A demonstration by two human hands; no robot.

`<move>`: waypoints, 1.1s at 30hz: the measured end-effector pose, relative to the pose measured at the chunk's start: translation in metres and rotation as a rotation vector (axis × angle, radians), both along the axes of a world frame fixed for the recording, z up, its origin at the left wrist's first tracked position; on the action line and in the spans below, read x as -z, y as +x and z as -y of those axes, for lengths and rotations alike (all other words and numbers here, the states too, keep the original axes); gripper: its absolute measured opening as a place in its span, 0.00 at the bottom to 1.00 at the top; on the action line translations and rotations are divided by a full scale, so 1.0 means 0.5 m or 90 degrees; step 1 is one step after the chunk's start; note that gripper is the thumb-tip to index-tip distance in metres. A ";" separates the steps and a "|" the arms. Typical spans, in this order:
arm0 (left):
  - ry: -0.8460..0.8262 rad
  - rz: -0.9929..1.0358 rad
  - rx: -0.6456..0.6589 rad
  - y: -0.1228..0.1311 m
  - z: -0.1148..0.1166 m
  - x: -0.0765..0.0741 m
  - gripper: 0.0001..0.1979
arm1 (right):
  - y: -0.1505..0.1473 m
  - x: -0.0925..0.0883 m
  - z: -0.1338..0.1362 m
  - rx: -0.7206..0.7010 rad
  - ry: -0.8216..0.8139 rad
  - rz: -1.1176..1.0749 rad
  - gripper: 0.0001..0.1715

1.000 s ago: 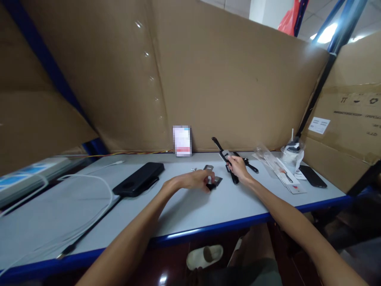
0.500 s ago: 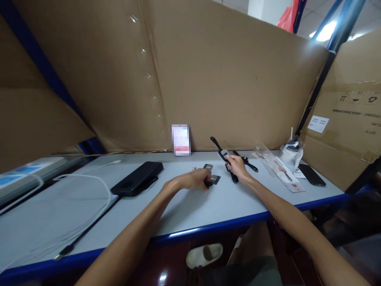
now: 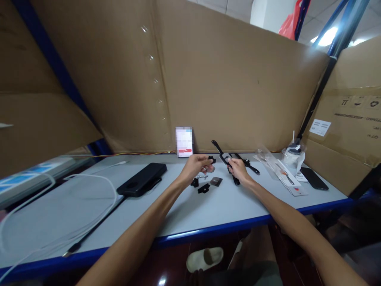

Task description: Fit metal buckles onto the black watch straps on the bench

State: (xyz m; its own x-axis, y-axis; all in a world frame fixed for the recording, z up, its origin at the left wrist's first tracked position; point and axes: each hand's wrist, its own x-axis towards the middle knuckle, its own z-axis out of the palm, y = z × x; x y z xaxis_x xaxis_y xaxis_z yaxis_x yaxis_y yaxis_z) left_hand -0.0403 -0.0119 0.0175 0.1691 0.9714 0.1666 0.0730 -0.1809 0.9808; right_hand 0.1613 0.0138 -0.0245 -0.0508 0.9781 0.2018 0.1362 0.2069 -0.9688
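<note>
My left hand (image 3: pixel 200 166) pinches a small black part (image 3: pixel 211 159) just above the table. Wrapped round a black two-handled tool (image 3: pixel 220 149), my right hand (image 3: pixel 237 168) keeps it tilted, with a grey metal plate (image 3: pixel 227 155) at its middle. Below my left hand lie a black piece (image 3: pixel 204 188), a smaller black piece (image 3: pixel 194 182), a dark grey metal blade (image 3: pixel 216 182) and small silvery bits (image 3: pixel 203 176). A second black tool (image 3: pixel 252 168) rests on the table behind my right hand.
A lit phone (image 3: pixel 184 143) leans on the cardboard wall. To the left are a black power bank (image 3: pixel 142 179), white cables and a power strip (image 3: pixel 35 178). Plastic packages (image 3: pixel 285 176), a bagged cup (image 3: pixel 292 155) and a dark phone (image 3: pixel 314 178) lie at the right.
My left hand has risen from the table with a small black part, uncovering the black pieces below. The right hand still grips the tool. The view has shifted slightly.
</note>
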 end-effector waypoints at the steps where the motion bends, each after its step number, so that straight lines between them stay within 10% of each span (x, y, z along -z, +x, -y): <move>1: -0.024 0.062 0.001 0.001 0.003 -0.002 0.15 | 0.000 0.001 0.000 0.003 0.003 0.002 0.25; 12: -0.061 0.220 -0.070 0.021 0.000 0.013 0.17 | -0.011 0.015 -0.005 0.027 0.039 0.069 0.27; 33: 0.041 0.050 -0.163 0.060 -0.014 0.065 0.17 | -0.043 0.021 0.030 -0.018 0.148 0.158 0.25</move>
State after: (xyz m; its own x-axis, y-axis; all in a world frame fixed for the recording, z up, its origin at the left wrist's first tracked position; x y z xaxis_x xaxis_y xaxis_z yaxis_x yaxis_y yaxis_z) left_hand -0.0101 -0.0051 -0.0152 -0.0958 0.9678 0.2327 0.0488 -0.2289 0.9722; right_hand 0.1397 -0.0011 -0.0349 -0.1532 0.9050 0.3968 0.3533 0.4251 -0.8333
